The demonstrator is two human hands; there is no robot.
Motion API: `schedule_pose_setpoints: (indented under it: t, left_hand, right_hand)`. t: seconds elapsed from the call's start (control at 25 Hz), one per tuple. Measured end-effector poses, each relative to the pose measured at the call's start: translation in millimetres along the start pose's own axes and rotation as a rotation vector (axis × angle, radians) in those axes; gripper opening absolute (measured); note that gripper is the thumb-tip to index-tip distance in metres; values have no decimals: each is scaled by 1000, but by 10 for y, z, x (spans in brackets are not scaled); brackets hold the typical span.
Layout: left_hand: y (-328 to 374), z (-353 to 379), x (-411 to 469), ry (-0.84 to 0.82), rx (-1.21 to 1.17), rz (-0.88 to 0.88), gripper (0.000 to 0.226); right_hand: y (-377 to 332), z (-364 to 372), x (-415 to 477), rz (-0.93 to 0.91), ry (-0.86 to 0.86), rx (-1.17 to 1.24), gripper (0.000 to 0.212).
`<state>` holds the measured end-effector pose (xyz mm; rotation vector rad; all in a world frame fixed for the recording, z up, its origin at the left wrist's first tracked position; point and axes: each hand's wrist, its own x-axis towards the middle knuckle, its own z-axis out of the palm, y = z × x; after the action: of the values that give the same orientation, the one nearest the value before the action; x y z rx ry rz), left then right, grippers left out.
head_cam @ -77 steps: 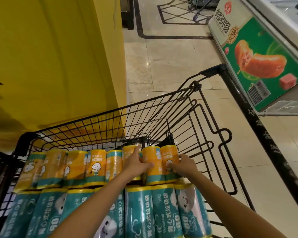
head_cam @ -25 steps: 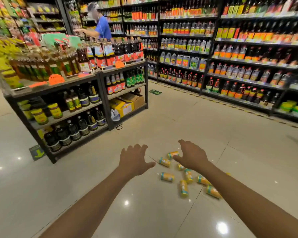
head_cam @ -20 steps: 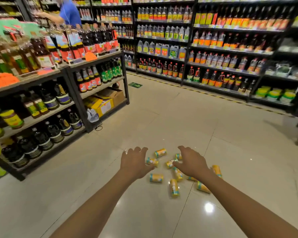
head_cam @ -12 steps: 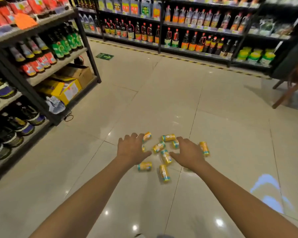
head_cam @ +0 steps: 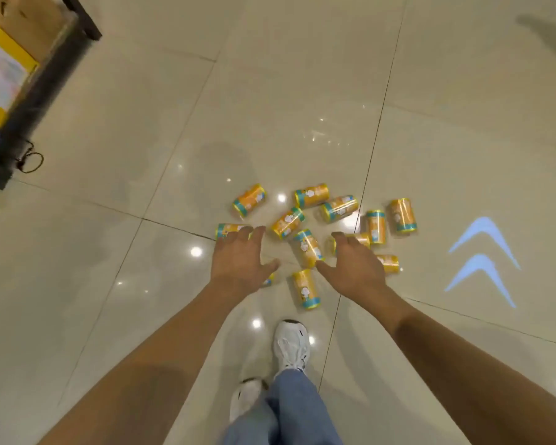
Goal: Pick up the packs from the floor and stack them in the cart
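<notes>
Several small orange packs with teal ends lie scattered on the glossy tiled floor just ahead of my feet. My left hand hovers open above the left side of the pile, partly covering one pack. My right hand is stretched out open over the right side, with packs between and beyond both hands. Neither hand holds anything. The cart is out of view.
A dark shelf base with a yellow box and a cardboard box stands at the upper left. A thin cable loop lies beside it. Blue arrow marks shine on the floor to the right. My white shoes stand below the pile.
I turned from the cart, walked to the pile and tilted my view down. Both empty hands have come closer over the packs, and the shelves have slid out of view.
</notes>
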<state>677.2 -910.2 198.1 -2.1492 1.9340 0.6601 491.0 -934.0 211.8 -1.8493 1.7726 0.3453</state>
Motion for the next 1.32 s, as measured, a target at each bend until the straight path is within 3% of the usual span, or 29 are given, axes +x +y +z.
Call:
schedule_pose_setpoints:
  t: [0.36, 0.6, 0.8, 1.0, 1.32]
  left_hand:
    - [-617, 2740, 1347, -205, -103, -20, 78]
    - [-977, 3792, 1721, -249, -126, 13, 86]
    - [-987, 4060, 1928, -236, -43, 45, 88]
    - [-959, 4079, 1924, -220, -9, 84, 83]
    - [-694, 3220, 1660, -183, -166, -159, 79]
  right_hand:
    - [572, 2487, 1464, 117, -201, 95, 61]
    - [818, 3591, 1957, 205, -214, 109, 65]
    - [952, 3921, 2170, 285, -108, 175, 77]
    - [1058, 3935, 2262, 273, -124, 149, 79]
    - [866, 3123, 1918, 237, -92, 144, 77]
